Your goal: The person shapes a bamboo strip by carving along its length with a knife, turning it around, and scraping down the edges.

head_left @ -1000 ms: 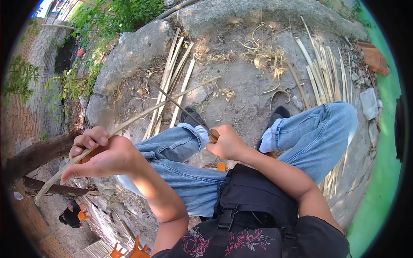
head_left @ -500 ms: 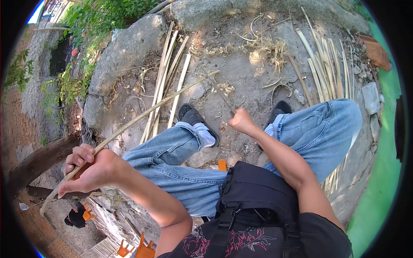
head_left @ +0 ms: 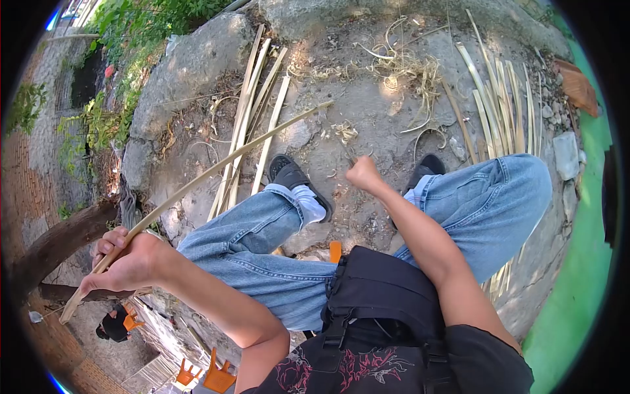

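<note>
My left hand (head_left: 131, 261) is closed around a long, pale bamboo strip (head_left: 220, 171), near its lower end. The strip slants up to the right, and its far tip hangs over the ground in front of my feet. My right hand (head_left: 366, 176) is a fist between my knees, closed on what looks like a thin dark knife (head_left: 350, 153). Only a short, blurred part of the blade shows beyond the fist, and the handle is hidden. The blade and the strip are apart.
Cut bamboo strips (head_left: 244, 125) lie left of my feet, and another bundle (head_left: 499, 108) lies to the right. Curled shavings (head_left: 410, 69) litter the ground ahead. A green wall (head_left: 577, 276) stands at right, a log (head_left: 62, 243) at left. Behind are orange chairs (head_left: 218, 374) and a person (head_left: 115, 323).
My left hand has shifted slightly down and left with the bamboo strip. My right hand has moved up a little, and the blade that showed at length is now mostly out of sight.
</note>
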Motion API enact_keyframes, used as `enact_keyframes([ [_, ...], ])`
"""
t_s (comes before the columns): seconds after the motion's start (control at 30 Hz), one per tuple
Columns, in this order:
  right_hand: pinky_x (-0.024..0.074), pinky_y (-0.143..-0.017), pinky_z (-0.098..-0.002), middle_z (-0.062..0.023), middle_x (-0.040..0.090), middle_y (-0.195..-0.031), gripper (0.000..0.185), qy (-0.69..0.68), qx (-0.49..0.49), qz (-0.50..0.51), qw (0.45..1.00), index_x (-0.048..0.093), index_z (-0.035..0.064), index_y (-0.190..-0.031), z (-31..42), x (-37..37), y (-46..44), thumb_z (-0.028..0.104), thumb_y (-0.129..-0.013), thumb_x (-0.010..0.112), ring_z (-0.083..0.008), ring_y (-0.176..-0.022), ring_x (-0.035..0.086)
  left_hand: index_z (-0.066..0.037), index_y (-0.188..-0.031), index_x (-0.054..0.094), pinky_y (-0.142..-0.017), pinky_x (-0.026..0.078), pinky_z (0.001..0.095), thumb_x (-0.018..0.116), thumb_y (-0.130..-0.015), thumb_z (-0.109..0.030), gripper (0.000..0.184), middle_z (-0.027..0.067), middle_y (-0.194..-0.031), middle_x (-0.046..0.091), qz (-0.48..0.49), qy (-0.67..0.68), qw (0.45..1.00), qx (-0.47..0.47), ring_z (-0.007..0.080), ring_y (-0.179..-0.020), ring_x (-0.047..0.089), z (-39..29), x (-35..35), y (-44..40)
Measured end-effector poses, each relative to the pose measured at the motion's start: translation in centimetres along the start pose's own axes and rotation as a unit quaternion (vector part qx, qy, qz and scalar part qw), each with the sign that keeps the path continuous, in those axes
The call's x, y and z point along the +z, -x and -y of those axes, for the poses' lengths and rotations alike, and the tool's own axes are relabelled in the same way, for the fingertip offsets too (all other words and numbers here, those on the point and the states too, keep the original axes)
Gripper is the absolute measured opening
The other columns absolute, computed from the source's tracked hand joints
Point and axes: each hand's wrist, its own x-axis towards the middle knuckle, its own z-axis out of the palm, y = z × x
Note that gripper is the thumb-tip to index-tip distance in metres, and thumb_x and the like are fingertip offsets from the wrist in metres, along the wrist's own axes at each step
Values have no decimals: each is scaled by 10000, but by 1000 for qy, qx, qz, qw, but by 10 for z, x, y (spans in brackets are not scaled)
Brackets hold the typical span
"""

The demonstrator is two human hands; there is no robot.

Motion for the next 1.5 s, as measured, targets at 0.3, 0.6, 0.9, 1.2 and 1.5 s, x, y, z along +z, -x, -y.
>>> enact_keyframes([
  [0.3,506,-681,-423,-274,645,-761,218,10,-3,6,1000,642,-53,-731,9,-2,1,130,-620,600,-386,-753,659,-102,-698,364,-509,365,265,264,-912,-681,626,35,-620,386,-5,-9,1000,9,135,-501,386,3,0,-1],
  [0.6,513,-691,-427,-269,639,-749,239,31,-20,17,999,648,-27,-724,16,2,-1,194,-635,639,-390,-751,652,-106,-909,341,-458,265,245,330,-971,-548,446,39,-654,359,170,43,983,-58,121,-502,297,-10,4,3],
  [0.9,483,-616,-405,-225,606,-649,274,-25,-163,108,980,635,-16,-695,89,-4,62,258,-693,646,-368,-624,612,-164,-604,226,-400,97,246,310,-998,-476,509,-16,-523,196,121,2,992,-44,89,-432,123,-6,4,8],
  [1.2,429,-523,-390,-169,551,-551,243,-30,-38,6,999,571,-32,-633,13,16,3,195,-677,649,-248,-499,507,-172,-600,227,-397,92,243,351,-990,-438,488,-21,-517,185,121,-1,992,-35,87,-422,123,-6,12,8],
  [1.5,440,-542,-391,-181,572,-577,299,-52,-130,83,987,571,-47,-651,75,-16,60,238,-699,647,-278,-509,530,-163,-608,248,-389,110,243,352,-986,-422,470,-11,-520,199,136,23,988,-68,92,-418,143,-9,-4,5],
])
